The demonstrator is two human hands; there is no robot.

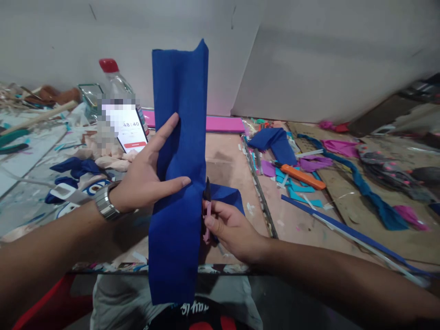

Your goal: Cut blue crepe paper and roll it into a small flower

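A long strip of blue fabric [180, 87] stands up in front of me, its lower end hanging past the table's front edge. My left hand [147, 169] holds it from the left, with thumb and index finger spread across the front; the other fingers are mostly hidden. At the strip's right edge, my right hand [233, 229] is closed around small scissors [207, 208] with pinkish handles and a dark pointed blade. The blade touches or lies right beside the fabric; I cannot tell which. Another blue fabric piece [225, 195] shows behind my right hand.
A phone [130, 126] showing a timer leans by a red-capped bottle [115, 75] at the back left. An orange cutter knife [299, 176] lies among fabric scraps on the right. A thin blue strip [343, 231] and cardboard [364, 188] are farther right. Green-handled pliers [13, 141] lie far left.
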